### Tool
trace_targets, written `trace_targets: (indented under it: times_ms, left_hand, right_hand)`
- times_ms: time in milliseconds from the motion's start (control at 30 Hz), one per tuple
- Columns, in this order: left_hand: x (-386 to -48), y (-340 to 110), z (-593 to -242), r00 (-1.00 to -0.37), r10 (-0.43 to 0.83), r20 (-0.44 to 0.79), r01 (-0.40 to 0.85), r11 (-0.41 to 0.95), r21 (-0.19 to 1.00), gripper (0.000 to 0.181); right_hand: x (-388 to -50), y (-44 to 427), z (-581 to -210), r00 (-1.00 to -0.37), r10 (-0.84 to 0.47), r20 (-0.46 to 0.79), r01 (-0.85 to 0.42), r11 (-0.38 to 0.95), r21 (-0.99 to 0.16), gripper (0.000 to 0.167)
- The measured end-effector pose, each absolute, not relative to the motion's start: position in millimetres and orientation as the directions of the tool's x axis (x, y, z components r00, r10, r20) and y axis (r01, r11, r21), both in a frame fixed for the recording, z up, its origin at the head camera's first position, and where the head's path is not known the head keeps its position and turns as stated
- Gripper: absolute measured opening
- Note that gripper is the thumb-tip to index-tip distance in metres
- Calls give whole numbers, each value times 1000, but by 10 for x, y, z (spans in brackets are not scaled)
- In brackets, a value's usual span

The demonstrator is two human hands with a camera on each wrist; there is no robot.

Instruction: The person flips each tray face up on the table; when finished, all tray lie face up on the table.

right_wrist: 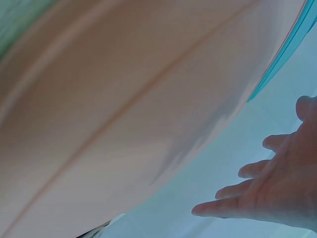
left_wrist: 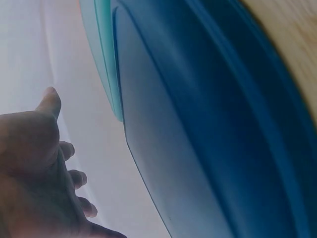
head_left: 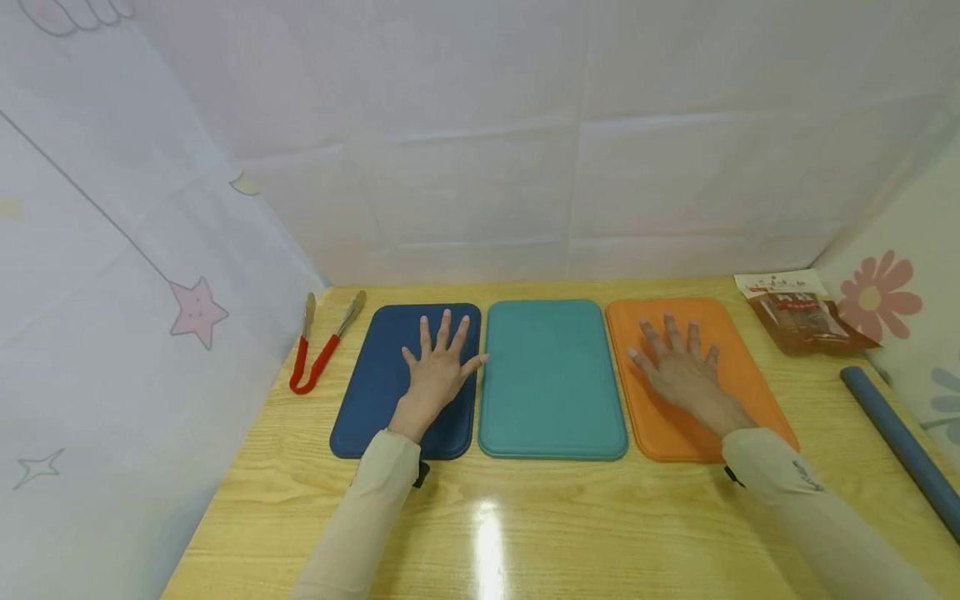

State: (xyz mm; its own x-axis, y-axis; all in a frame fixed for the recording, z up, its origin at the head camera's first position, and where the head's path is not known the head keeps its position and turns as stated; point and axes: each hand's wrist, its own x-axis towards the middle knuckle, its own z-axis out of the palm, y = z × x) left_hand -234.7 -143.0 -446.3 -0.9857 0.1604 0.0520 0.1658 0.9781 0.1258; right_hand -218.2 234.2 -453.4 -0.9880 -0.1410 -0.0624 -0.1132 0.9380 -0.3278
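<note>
Three rounded rectangular boards lie side by side on the wooden table: a dark blue board [head_left: 375, 400], a teal board [head_left: 553, 379] and an orange board [head_left: 720, 333]. Over the blue one is my left hand [head_left: 435, 371], its fingers straight and spread, the thumb reaching toward the teal board. My right hand [head_left: 682, 375] is over the orange board with its fingers likewise spread. Both wrist views show a gap between the palm and the board below it. In the left wrist view the blue board [left_wrist: 198, 124] fills the middle. Neither hand holds anything.
Red-handled tongs [head_left: 318, 358] lie spread apart at the left. At the back right sits a brown food packet [head_left: 806, 321], with a dark grey-blue rod [head_left: 903, 433] along the right edge. A pale printed cloth [head_left: 465, 167] hangs behind and at both sides.
</note>
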Motion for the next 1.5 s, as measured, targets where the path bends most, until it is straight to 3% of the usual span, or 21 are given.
trace_targets:
  times_ms: [433, 900, 1167, 1500]
  left_hand:
    - [-2323, -1381, -4401, -984, 156, 86, 167, 975, 145, 82]
    - [-2173, -1106, -4514, -943, 255, 212, 285, 950, 125, 78]
    - [-2092, -813, -4565, -915, 348, 204, 387, 900, 198, 74]
    - [-2028, -387, -4579, -875, 444, 192, 477, 859, 185, 75]
  right_hand:
    - [-2177, 2338, -4447, -988, -149, -47, -128, 942, -311, 71]
    - [-2083, 2436, -4344, -988, -152, -33, -134, 939, -316, 72]
    - [-2005, 2589, -4412, -987, -159, -33, -138, 931, -339, 72]
    - [-1968, 2844, -4575, -984, -178, -25, -160, 929, -334, 71]
